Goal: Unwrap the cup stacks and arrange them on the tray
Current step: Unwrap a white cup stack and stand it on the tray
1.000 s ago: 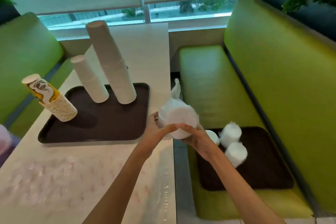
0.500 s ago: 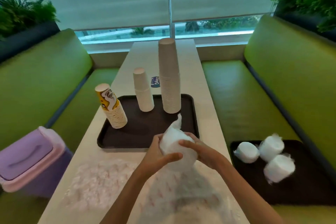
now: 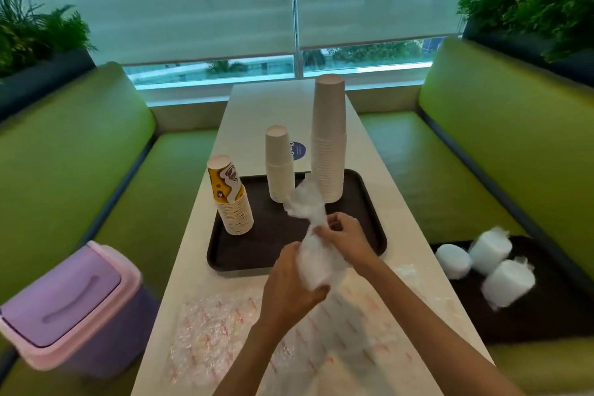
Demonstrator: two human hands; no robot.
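Observation:
Above the table's near half I hold a plastic-wrapped cup stack [image 3: 318, 262] upright. My left hand [image 3: 289, 283] grips its lower part. My right hand [image 3: 344, 236] pinches the wrap at its twisted neck, and the loose plastic end [image 3: 303, 202] flares above. Behind it lies a dark tray [image 3: 279, 254] carrying three unwrapped stacks: a yellow patterned one [image 3: 231, 196] at the left, a short white one [image 3: 279, 164] and a tall white one [image 3: 328, 141].
Three more wrapped stacks [image 3: 488, 262] lie on a second dark tray [image 3: 546, 315] on the green bench at my right. Empty plastic wrappers [image 3: 218, 328] cover the near table. A purple lidded bin [image 3: 70, 309] stands at the left.
The wrapped stack has been turned upright, away from facing me end-on. My right hand moved up to the twisted neck; my left hand now grips lower on it.

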